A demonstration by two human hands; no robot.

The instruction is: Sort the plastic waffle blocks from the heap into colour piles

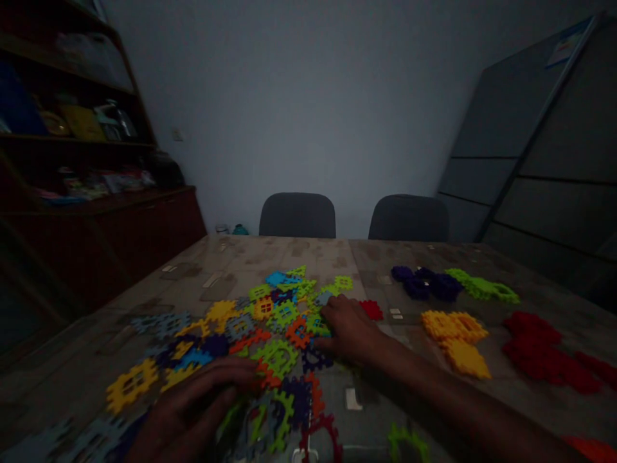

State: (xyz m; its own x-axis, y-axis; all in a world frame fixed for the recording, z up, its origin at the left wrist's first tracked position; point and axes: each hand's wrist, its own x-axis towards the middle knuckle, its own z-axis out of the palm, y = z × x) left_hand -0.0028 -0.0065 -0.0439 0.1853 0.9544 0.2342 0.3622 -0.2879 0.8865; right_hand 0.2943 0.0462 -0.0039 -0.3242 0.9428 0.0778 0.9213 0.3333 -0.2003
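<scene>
Gear-edged plastic building pieces lie in a mixed-colour pile on the table. My left hand is low over the near left of the pile, its fingers bent and the thumb apart from them. Its fingertips are close to an orange piece and a lime green piece. My right hand reaches over the pile's right side, thumb and fingers spread around a green piece; whether they touch it, I cannot tell. A red piece lies just behind that hand. Nothing shows held in either hand.
Single-colour groups lie at the right: purple pieces, lime green pieces, yellow pieces and red pieces. Two grey chairs stand behind the table. A dark shelf unit is at the left.
</scene>
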